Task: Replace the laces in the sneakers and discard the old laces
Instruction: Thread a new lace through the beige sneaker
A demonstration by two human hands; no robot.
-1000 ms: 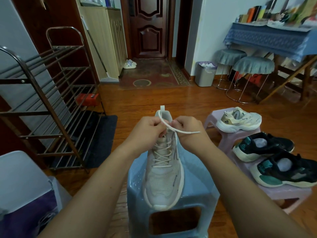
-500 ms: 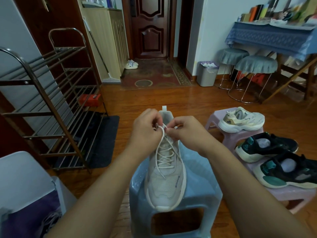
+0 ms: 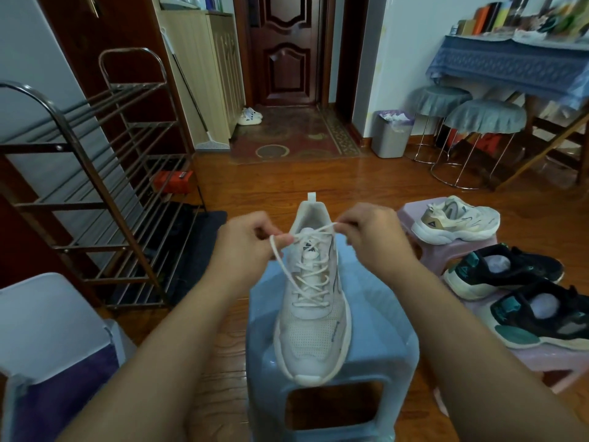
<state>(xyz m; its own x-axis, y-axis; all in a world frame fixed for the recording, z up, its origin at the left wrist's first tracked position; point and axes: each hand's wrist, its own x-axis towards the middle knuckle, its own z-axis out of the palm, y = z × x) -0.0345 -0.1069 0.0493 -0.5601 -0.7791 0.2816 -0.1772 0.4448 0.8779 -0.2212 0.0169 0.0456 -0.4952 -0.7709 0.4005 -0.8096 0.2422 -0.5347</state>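
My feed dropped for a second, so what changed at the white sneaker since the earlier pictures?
The left hand and right hand moved apart from the middle, each pinching a lace end and drawing it out to its own side across the tongue. Both kept their hold. The white sneaker stayed on the blue stool; the other shoes did not move.

Place: a home entryway opening into a living room.
Door: dark panelled wooden door (image 3: 287, 49) with patterned mat (image 3: 287, 138).
Storage: metal shoe rack (image 3: 95, 186), tall cabinet (image 3: 204, 74).
Furnishings: cloth-covered stools (image 3: 484, 119), waste bin (image 3: 392, 135), book-laden surface (image 3: 510, 62).
Floor: polished wood floor (image 3: 287, 183).
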